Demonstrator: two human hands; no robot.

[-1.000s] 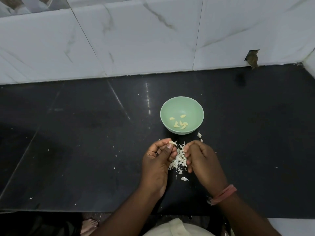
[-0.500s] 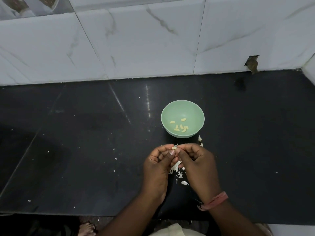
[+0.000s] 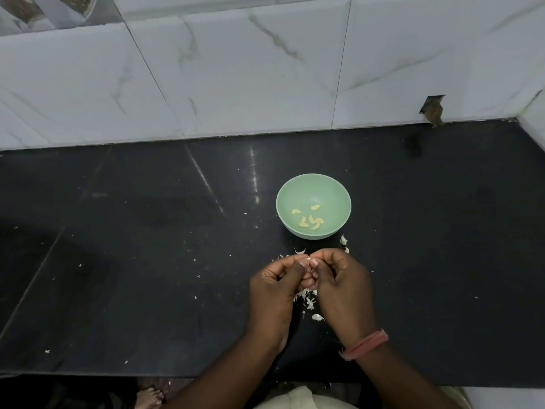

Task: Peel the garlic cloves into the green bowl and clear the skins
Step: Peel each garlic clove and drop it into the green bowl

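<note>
A: Pale, papery sliver, the garlic clove [image 3: 308,258], is pinched between both sets of fingertips at lower centre of the frame. Left hand [image 3: 275,286] has its fingers curled, thumb pressed against the clove. Right hand [image 3: 343,286] is curled the same way, thumb and forefinger clamped on the same clove from the other side.

B: Are the hands touching each other?

A: Yes, knuckles and fingertips meet around the clove. Most of the clove is hidden; only a small white tip shows.

B: Skins?

A: A heap of garlic skins [image 3: 309,302] lies on the counter directly under and between the hands, partly covered by them. More loose flakes [image 3: 343,240] sit just beside the bowl's lower right edge, and tiny scraps are scattered to the left.

B: Bowl?

A: The green bowl [image 3: 336,190] stands upright just above the hands, near frame centre, apart from the fingers. Peeled cloves [image 3: 311,219] rest on its bottom; I count about 6, not certain.

B: Surroundings?

A: Black stone counter [image 3: 147,261] fills the middle band. White marble-pattern wall tiles [image 3: 236,69] take the upper frame, with a broken notch [image 3: 432,110] at upper right. Pink wristband [image 3: 365,345] on the right wrist. Bare toes [image 3: 149,397] at the bottom edge.
</note>
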